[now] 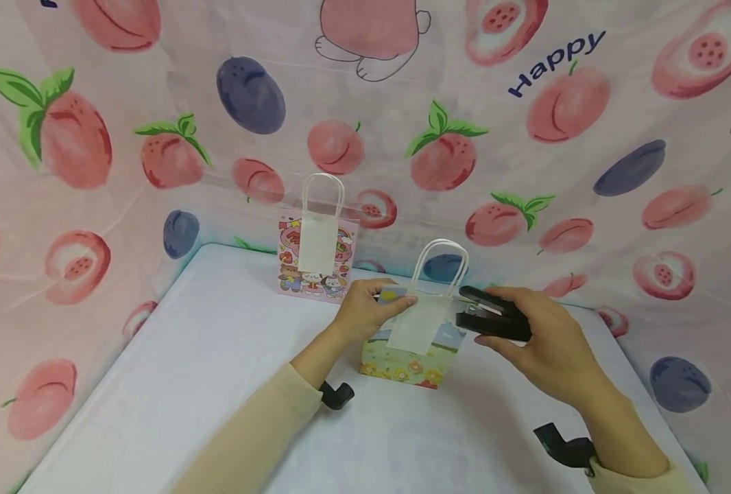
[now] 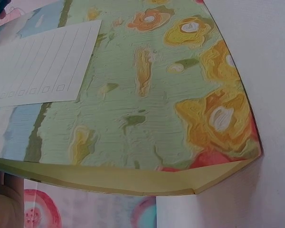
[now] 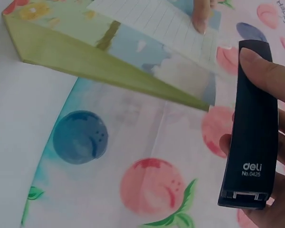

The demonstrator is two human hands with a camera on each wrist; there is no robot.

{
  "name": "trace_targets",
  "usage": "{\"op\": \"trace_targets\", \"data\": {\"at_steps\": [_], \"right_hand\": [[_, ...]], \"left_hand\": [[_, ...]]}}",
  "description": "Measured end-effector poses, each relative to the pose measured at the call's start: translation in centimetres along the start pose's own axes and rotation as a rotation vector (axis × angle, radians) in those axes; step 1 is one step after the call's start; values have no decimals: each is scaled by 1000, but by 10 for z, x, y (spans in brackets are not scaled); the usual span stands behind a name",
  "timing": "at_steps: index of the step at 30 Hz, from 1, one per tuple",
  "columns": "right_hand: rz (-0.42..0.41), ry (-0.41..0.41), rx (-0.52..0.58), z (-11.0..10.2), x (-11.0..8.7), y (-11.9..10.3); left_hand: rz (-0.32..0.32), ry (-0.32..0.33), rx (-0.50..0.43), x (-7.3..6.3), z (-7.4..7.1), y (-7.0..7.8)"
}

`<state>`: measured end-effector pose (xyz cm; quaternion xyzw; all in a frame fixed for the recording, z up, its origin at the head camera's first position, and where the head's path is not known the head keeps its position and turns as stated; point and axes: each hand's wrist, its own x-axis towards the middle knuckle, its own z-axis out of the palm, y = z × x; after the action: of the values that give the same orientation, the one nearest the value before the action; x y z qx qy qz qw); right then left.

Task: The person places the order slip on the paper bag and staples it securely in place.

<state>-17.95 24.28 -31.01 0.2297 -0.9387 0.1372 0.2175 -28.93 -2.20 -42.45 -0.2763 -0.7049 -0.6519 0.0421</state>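
In the head view my left hand [image 1: 365,312] pinches the top left of a small paper gift bag [image 1: 396,363], with the thumb over a white lined note [image 1: 411,329] on its front. The bag has a sky and flower print and two white handles. Beside its top right edge my right hand [image 1: 553,339] grips a black stapler [image 1: 495,319], jaws spread and pointing at the bag. In the right wrist view the stapler [image 3: 251,123] lies between thumb and fingers, apart from the bag [image 3: 109,71]. The left wrist view shows the bag's flowered front [image 2: 133,95] and the note's ruled lines.
Behind and to the left, a pink cartoon-print gift bag [image 1: 288,274] with a white note [image 1: 318,250] stands on the white table [image 1: 217,343]. A fruit-printed cloth [image 1: 384,96] hangs around the table's back and sides.
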Motion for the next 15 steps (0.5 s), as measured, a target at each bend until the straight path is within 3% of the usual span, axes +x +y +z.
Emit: {"op": "trace_targets", "data": {"at_steps": [6, 15], "right_hand": [[-95, 1, -93, -1, 12, -10], [-152, -48, -221, 0, 28, -26]], "left_hand": [[29, 7, -8, 0, 0, 0], [24, -18, -17, 0, -1, -3]]}}
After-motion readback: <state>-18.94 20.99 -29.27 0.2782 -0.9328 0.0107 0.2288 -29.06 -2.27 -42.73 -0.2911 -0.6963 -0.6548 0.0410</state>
